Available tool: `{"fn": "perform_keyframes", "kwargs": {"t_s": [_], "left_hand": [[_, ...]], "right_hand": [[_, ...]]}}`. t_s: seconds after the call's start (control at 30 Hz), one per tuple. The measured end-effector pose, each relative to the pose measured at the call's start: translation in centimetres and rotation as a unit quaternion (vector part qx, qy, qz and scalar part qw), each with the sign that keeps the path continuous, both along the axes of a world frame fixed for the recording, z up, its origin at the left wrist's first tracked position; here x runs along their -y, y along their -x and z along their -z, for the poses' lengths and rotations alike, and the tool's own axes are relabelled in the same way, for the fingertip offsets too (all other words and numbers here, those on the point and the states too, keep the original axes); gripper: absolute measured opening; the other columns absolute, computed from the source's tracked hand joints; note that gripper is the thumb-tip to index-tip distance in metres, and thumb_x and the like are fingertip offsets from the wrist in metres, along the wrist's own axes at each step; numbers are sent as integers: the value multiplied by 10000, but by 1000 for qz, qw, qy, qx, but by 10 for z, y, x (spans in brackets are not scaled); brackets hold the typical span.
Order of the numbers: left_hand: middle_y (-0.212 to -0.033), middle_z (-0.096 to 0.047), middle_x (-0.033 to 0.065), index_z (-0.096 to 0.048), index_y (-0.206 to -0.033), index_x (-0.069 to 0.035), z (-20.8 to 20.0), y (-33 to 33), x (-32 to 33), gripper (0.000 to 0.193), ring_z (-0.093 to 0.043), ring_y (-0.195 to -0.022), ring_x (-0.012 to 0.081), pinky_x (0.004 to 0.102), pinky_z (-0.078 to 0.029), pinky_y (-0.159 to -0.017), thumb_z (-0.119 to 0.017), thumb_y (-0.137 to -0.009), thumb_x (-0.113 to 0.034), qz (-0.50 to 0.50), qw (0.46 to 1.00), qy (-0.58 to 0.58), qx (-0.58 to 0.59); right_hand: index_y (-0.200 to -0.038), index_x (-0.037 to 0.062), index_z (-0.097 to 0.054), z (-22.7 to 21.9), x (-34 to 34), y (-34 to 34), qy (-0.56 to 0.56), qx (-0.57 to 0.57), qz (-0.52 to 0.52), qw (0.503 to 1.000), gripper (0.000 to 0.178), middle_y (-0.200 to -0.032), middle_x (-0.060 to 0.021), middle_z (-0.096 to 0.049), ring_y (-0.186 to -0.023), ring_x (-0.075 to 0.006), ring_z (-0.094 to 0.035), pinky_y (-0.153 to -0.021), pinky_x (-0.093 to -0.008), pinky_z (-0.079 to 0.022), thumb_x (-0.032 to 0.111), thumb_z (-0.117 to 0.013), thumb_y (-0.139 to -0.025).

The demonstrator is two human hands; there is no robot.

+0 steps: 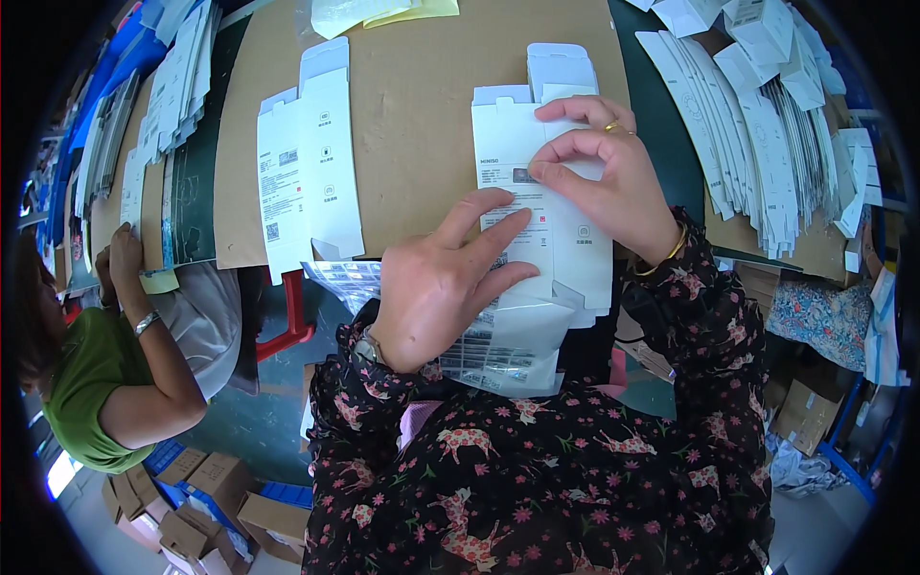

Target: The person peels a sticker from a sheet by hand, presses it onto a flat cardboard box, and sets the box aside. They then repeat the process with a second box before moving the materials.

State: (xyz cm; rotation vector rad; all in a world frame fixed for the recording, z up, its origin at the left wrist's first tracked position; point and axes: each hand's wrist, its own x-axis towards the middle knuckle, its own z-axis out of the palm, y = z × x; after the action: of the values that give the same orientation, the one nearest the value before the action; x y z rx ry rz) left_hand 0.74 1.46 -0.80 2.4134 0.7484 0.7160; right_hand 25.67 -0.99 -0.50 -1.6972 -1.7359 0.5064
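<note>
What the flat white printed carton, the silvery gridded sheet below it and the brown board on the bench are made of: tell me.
Flat white printed carton: paperboard, smooth and fairly matte, judging by its thin cut flaps and creases.
Silvery gridded sheet: perhaps plastic film or coated paper; its bright glare suggests gloss.
Brown board: likely cardboard, given its dull, plain tan surface.
</note>
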Motion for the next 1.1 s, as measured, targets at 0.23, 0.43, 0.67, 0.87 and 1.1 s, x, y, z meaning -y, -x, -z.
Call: {"fn": "perform_keyframes", "kwargs": {"t_s": [0.23,0.43,0.67,0.87,1.1], "left_hand": [[-1346,-710,36,-785,-1248,-118,0,0,-1,432,-761,-761,263,372,-614,-656,-890,-881,-321,4,1000,0,-2],[-1349,-710,35,-783,-1252,-121,1,-1,-1,441,-760,-761,261,372,-613,-654,-891,-879,-329,4,1000,-6,-1],[-1363,-704,25,-779,-1276,-142,0,0,0,450,-761,-763,251,367,-614,-657,-879,-891,-351,0,1000,0,-9],[-1377,-697,19,-778,-1288,-150,0,0,0,454,-762,-764,247,365,-614,-657,-875,-896,-358,-1,1000,-2,-15],[-1385,-693,23,-778,-1294,-151,0,-1,0,455,-762,-758,242,365,-615,-662,-874,-901,-358,1,1000,0,-19]], "right_hand": [[-937,93,-852,-1,-3,-3,13,-13,-9,1000,78,-1397,-4,-692,-1442,-274,-453,-1235,-431,-347,163,-839,-905],[-939,91,-852,-1,-2,-3,12,-9,-12,1000,85,-1394,-7,-691,-1427,-276,-470,-1225,-429,-362,168,-836,-906],[-939,93,-852,-1,-2,-2,9,4,-8,1000,84,-1387,-7,-692,-1422,-276,-472,-1223,-432,-362,168,-837,-904],[-940,97,-853,0,-3,-3,10,1,-9,1000,79,-1379,-4,-693,-1419,-275,-474,-1226,-436,-356,167,-840,-904],[-940,100,-853,1,-3,-3,7,4,-6,1000,79,-1374,-3,-693,-1410,-279,-485,-1217,-434,-370,169,-846,-902]]}}
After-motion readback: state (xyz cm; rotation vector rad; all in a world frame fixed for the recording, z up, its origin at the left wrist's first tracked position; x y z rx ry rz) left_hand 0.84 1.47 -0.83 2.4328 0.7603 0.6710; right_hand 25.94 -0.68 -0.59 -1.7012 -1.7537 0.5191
